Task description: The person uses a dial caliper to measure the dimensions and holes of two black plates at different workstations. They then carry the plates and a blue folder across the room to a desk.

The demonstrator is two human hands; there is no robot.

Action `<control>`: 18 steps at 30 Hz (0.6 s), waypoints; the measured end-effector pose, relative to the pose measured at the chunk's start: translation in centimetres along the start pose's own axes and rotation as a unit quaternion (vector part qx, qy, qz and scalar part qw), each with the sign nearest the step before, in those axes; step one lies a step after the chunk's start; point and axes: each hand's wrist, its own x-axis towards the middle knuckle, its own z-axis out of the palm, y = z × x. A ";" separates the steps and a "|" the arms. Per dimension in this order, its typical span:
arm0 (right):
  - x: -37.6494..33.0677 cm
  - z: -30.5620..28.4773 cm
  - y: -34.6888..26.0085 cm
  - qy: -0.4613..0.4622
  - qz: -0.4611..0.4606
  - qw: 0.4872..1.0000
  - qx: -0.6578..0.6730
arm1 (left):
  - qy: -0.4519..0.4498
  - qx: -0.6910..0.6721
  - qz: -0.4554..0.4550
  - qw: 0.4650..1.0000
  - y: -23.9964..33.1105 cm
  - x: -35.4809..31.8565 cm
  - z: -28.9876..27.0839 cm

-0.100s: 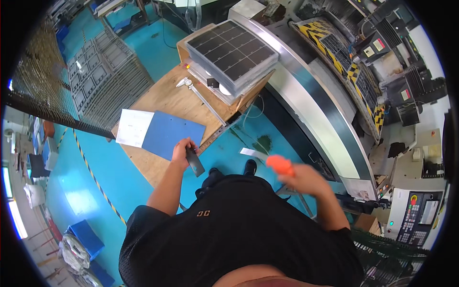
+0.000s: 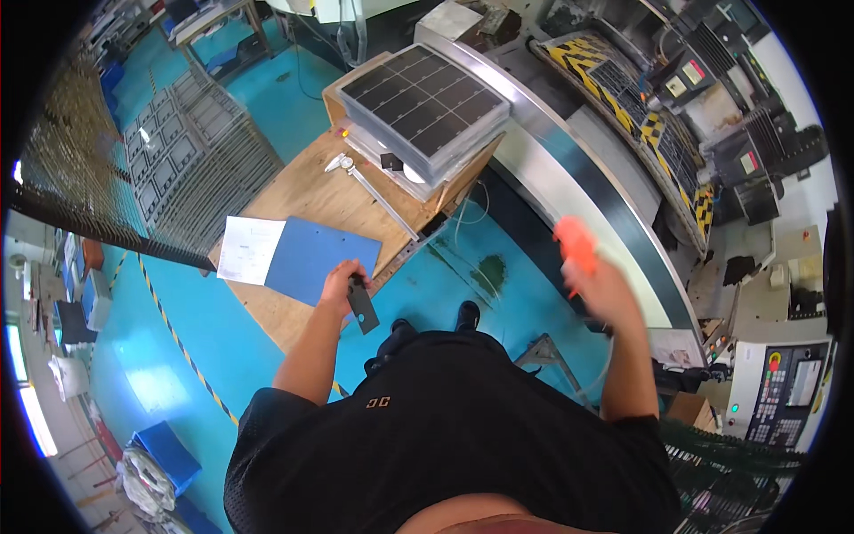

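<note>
My left hand (image 2: pixel 339 282) is closed around the upper end of a thin dark flat plate (image 2: pixel 362 310) with a hole in it. The plate hangs tilted past the near edge of the wooden tabletop, by a blue folder (image 2: pixel 323 257). Off to the right, my right hand (image 2: pixel 606 289) grips an orange air gun (image 2: pixel 576 246). Motion blurs both the tool and the fingers, and its nozzle cannot be made out. It is up in front of the machine's pale curved panel, well apart from the plate.
The wooden table (image 2: pixel 291 185) holds a white printed sheet (image 2: pixel 250 250), a caliper (image 2: pixel 378 195) and a stacked clear tray of dark square pieces (image 2: pixel 426 96). A machine with a control panel (image 2: pixel 784 396) stands right. Netting (image 2: pixel 80 160) hangs left; a metal stand leg (image 2: pixel 553 355) is near my feet.
My right hand has swung up and to the right with the orange air gun, and its pale nozzle no longer shows. My left hand and the plate have barely shifted.
</note>
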 end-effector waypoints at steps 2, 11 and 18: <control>1.9 -2.1 -1.1 0.195 0.017 0.978 -0.075 | -0.020 0.034 -0.005 0.999 0.1 -0.1 0.3; 1.3 4.3 -0.2 0.106 -0.016 0.990 -0.095 | -0.012 0.134 -0.042 0.990 -1.1 -2.7 -1.2; -3.7 7.0 17.6 0.320 0.175 0.929 0.064 | -0.103 0.129 0.044 0.985 4.7 -6.9 2.6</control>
